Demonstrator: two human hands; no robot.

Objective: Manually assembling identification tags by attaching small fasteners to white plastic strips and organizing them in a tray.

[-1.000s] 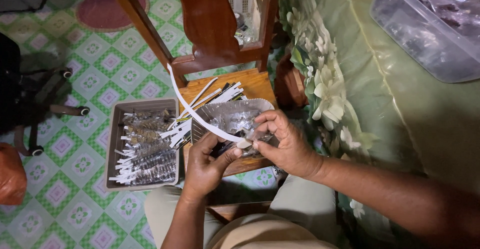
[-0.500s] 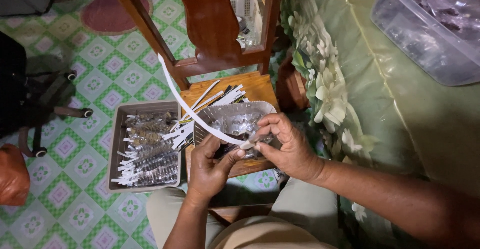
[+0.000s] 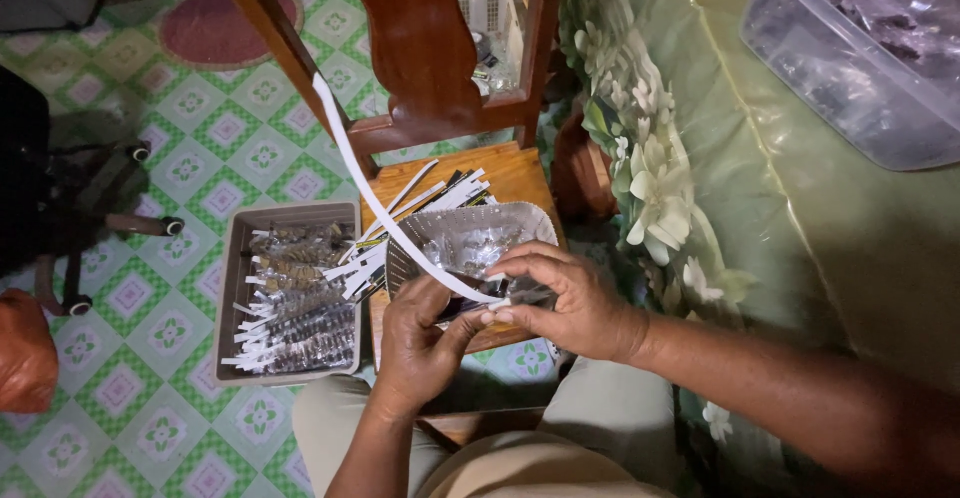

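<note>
Right hand (image 3: 570, 303): fingers curled, thumb and forefinger pinched on near end of white strip (image 3: 380, 208); fingertips also on small dark packet (image 3: 490, 298).
Left hand (image 3: 420, 343): closed from below on same packet, thumb up against strip end.
Strip: long, curving up and away to the left, far end free in front of chair back (image 3: 420, 48).
Packet: between both hands, above near edge of chair seat (image 3: 500, 173), just over silver tray (image 3: 470, 243) (contents shiny, too crumpled to tell).
Loose strips (image 3: 420, 203): fanned across seat beside tray.
Grey tray (image 3: 290, 298): on tiled floor, left of seat, packed with finished strip-bound packets.
Clear tub (image 3: 850, 58): far right, on green cloth.
Step in hand, judged: fixing strip end to packet. Next move calls for firm pinch, strip kept flat and taut.
</note>
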